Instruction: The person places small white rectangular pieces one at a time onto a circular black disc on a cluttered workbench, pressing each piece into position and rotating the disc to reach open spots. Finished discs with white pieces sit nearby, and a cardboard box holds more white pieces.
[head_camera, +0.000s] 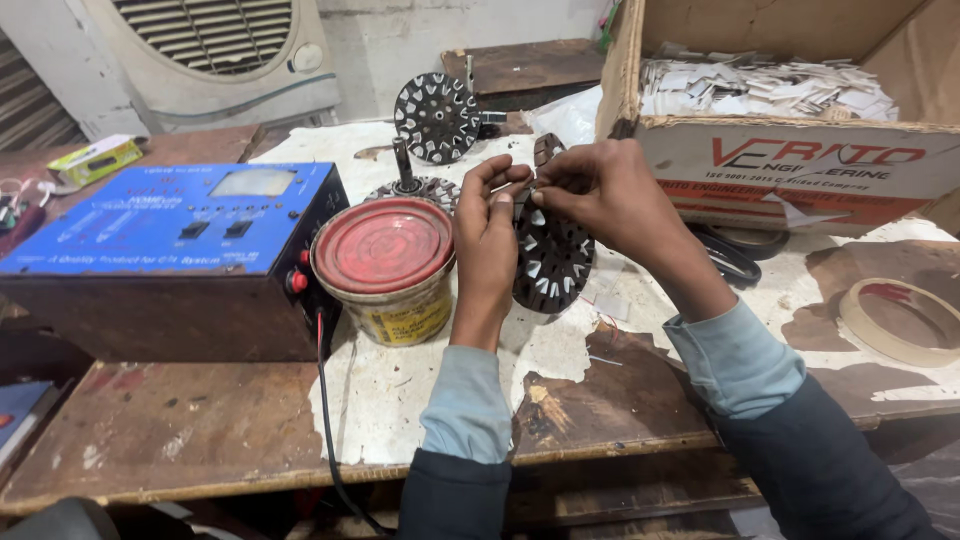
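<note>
Nearest the camera, at the bottom of the frame, two dark sleeves with pale blue cuffs reach up over the front edge of a worn wooden worktop (200, 420), its surface patched with torn white paper. A black cable (327, 410) hangs over that edge left of centre. Just above the cuffs, in the middle of the frame, the left hand (487, 235) is closed around the left rim of a dark slotted stator disc (553, 262), which it holds on edge, tilted, over the worktop. The right hand (605, 190) comes in from the right with its fingertips pinched together at the disc's upper rim, meeting the left fingertips there; whatever small piece sits between them is too small to make out. Just left of the hands stands a round tin with a red lid (383, 245), and beyond it a blue metal control box (170, 215) fills the left side. At the right edge lies a ring of tape (895, 325). Farther back, a second stator disc (436, 117) stands upright at upper centre, with another on a shaft (408, 185) below it. A cardboard box (790, 170) holding white paper slips takes the upper right, and an air cooler (215, 50) the upper left.
</note>
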